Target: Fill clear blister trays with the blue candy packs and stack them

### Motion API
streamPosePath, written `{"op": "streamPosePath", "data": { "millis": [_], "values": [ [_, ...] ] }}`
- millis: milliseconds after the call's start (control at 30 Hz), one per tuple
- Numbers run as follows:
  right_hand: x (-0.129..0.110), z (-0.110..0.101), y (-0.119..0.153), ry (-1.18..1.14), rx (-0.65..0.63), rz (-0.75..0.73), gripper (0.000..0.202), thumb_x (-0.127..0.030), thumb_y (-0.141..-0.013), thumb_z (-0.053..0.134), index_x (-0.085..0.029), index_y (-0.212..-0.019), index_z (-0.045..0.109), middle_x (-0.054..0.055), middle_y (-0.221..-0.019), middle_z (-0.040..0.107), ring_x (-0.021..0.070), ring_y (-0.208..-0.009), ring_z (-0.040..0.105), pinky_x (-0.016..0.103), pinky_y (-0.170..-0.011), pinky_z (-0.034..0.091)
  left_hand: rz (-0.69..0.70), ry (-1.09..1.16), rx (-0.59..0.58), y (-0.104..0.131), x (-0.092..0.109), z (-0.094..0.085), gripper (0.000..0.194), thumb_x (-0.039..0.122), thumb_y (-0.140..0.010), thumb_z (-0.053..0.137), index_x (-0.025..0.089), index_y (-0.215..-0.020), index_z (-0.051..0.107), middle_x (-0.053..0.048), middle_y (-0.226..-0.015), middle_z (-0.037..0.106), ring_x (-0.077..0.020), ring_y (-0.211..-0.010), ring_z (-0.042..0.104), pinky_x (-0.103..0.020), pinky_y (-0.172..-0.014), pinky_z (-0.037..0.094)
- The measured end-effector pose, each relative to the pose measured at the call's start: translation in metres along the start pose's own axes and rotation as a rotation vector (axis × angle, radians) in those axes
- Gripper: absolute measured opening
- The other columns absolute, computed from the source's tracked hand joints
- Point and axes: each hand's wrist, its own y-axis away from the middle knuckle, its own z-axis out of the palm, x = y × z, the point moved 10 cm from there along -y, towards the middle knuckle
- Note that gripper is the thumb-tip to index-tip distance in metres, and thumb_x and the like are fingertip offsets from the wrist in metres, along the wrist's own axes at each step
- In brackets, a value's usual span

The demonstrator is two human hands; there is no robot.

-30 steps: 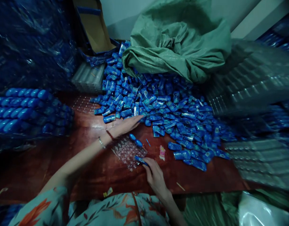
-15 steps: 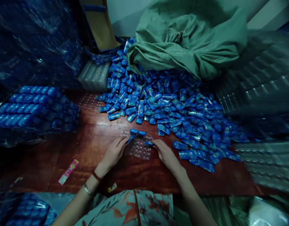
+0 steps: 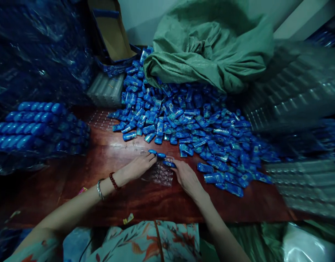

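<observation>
A clear plastic tray (image 3: 161,177) with moulded cells lies on the table in front of me. Two small blue wrapped packs (image 3: 161,155) sit at its far end. My right hand (image 3: 186,178) comes in from the right, its thumb and fingers closed on another blue pack (image 3: 169,164) just above the cells. From the left, my left hand (image 3: 140,166) reaches over the tray, fingers together beside the two packs. Whatever is under those fingers is hidden.
Behind the tray spreads a large heap of blue packs (image 3: 184,120), spilling from a green sack (image 3: 200,54). Filled trays (image 3: 33,127) are stacked at left. Stacked clear trays (image 3: 306,185) stand at right, more clear trays (image 3: 106,89) at back left. A yellow scrap (image 3: 128,218) lies near the front edge.
My left hand has moved right and over the tray; the blue pack it held is now out of sight. My right hand has shifted slightly left with its pack. The view has shifted slightly.
</observation>
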Motion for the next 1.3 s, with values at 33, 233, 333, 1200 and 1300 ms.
{"op": "streamPosePath", "data": {
  "millis": [33, 233, 333, 1200, 1300],
  "values": [
    [-0.003, -0.003, -0.004, -0.039, 0.033, -0.011, 0.03, -0.016, -0.094, 0.039, -0.015, -0.122, 0.048, 0.011, -0.1, 0.062, 0.0219, -0.09, 0.059, 0.038, -0.081, 0.05, -0.008, 0.024, 0.03, -0.001, -0.003, -0.001, 0.031, 0.005, -0.085, 0.044, 0.014, -0.114, 0.051, -0.011, -0.111, 0.058, -0.0233, -0.104, 0.056, -0.04, -0.091, 0.049],
    [-0.024, -0.004, -0.027, -0.023, -0.002, -0.185, 0.027, -0.01, -0.092, 0.039, -0.016, -0.115, 0.052, 0.012, -0.107, 0.061, 0.0214, -0.099, 0.057, 0.037, -0.085, 0.049, -0.071, 0.157, 0.211, 0.011, -0.022, 0.002, 0.039, 0.003, -0.087, 0.041, 0.016, -0.123, 0.048, -0.012, -0.119, 0.057, -0.022, -0.111, 0.054, -0.04, -0.095, 0.049],
    [-0.022, -0.002, -0.03, -0.041, -0.061, -0.216, 0.023, -0.011, -0.092, 0.041, -0.015, -0.112, 0.053, 0.011, -0.101, 0.062, 0.0209, -0.093, 0.058, 0.035, -0.08, 0.051, -0.096, 0.172, 0.256, 0.017, -0.026, 0.005, 0.041, 0.003, -0.086, 0.041, 0.017, -0.124, 0.049, -0.012, -0.122, 0.055, -0.0227, -0.114, 0.054, -0.041, -0.096, 0.049],
    [0.022, -0.02, -0.018, 0.225, 0.093, 0.204, 0.042, -0.022, -0.094, 0.041, -0.025, -0.136, 0.044, 0.01, -0.108, 0.061, 0.0183, -0.087, 0.06, 0.026, -0.07, 0.047, -0.279, 0.015, 0.471, 0.032, -0.009, 0.009, 0.043, 0.005, -0.088, 0.037, 0.02, -0.126, 0.048, -0.016, -0.126, 0.05, -0.0253, -0.11, 0.051, -0.043, -0.087, 0.048],
    [0.067, -0.027, -0.016, 0.322, 0.082, 0.283, 0.044, -0.017, -0.087, 0.049, -0.019, -0.131, 0.047, 0.015, -0.113, 0.056, 0.026, -0.094, 0.054, 0.033, -0.069, 0.048, -0.318, 0.204, 0.608, 0.041, -0.024, -0.011, 0.037, 0.012, -0.091, 0.041, 0.024, -0.125, 0.05, -0.012, -0.118, 0.054, -0.0214, -0.105, 0.054, -0.038, -0.085, 0.049]
  ]
}}
